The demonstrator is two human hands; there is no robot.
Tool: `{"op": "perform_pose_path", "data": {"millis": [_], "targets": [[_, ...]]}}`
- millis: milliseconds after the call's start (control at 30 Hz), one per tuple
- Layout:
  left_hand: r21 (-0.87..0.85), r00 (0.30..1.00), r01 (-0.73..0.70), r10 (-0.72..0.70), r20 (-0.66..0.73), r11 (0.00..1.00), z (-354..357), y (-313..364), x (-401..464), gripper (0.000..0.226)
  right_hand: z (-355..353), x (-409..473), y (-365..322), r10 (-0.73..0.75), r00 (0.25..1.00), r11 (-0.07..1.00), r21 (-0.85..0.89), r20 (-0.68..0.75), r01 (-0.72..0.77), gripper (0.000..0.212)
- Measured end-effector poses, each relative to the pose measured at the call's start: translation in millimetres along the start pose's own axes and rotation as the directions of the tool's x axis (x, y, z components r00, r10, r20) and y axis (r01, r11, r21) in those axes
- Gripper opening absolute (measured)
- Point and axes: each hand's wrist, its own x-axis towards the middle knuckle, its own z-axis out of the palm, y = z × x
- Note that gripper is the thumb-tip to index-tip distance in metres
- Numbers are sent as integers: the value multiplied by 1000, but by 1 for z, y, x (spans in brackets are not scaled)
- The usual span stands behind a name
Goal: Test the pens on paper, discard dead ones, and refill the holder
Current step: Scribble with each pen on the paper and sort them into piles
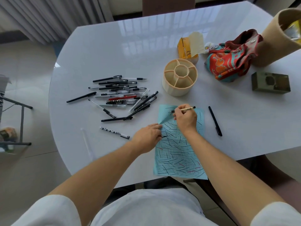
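Note:
A light blue paper (176,157) covered in pen strokes lies on the white table (114,51). My right hand (185,119) grips a gold-barrelled pen (187,109) with its tip on the paper's upper part. My left hand (147,136) rests on the paper's left edge and holds a small dark piece, apparently a pen cap (164,136). To the left lies a heap of several pens (123,93). The cream round holder (180,77) with its compartments stands behind the paper. One black pen (215,120) lies alone to the right of the paper.
A spotted pen (114,132) and a clear tube (87,142) lie at the left front. Behind the holder are a yellow box (184,48), a colourful cloth bag (228,62), a tan cylinder bin (276,41) and an olive box (270,83).

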Motion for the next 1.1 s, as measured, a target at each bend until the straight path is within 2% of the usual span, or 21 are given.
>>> {"op": "perform_pose_path", "data": {"millis": [67,167,233,300,367,433,533,633,733,967,1100], "targets": [[10,1000,3,-3,13,1000,1,0,-1,28,-3,0,0,-16,999,1000,-3,43,16,8],[27,1000,-1,1,0,1000,4,1,-1,28,-4,-2,2,-88,975,978,-171,202,124,8],[39,1000,-4,4,-7,999,5,2,-2,28,-4,-1,2,-102,982,972,-193,161,132,8],[47,1000,-2,2,-4,999,6,2,-2,29,-5,3,1,-75,995,984,-158,59,83,8],[56,1000,-2,2,0,998,7,2,-3,29,-8,5,0,-59,997,988,-139,45,65,7],[54,1000,-5,5,2,999,7,1,-2,29,-11,4,1,-67,995,992,-104,77,75,7],[-67,999,12,-14,-31,998,4,1,-1,26,-13,-6,0,-45,994,997,72,102,38,5],[-183,984,66,-94,-152,981,0,-3,-5,21,-18,-19,2,9,986,958,283,167,-56,8],[-247,960,104,-162,-227,963,-4,-8,-10,18,-25,-33,5,23,967,911,393,255,-125,9],[-238,972,124,-166,-168,963,-14,-2,-17,19,-24,-53,0,33,937,918,360,348,-166,7],[-172,981,44,-75,-178,984,-18,3,-20,18,-20,-57,-1,16,911,933,321,412,-161,7]]}}
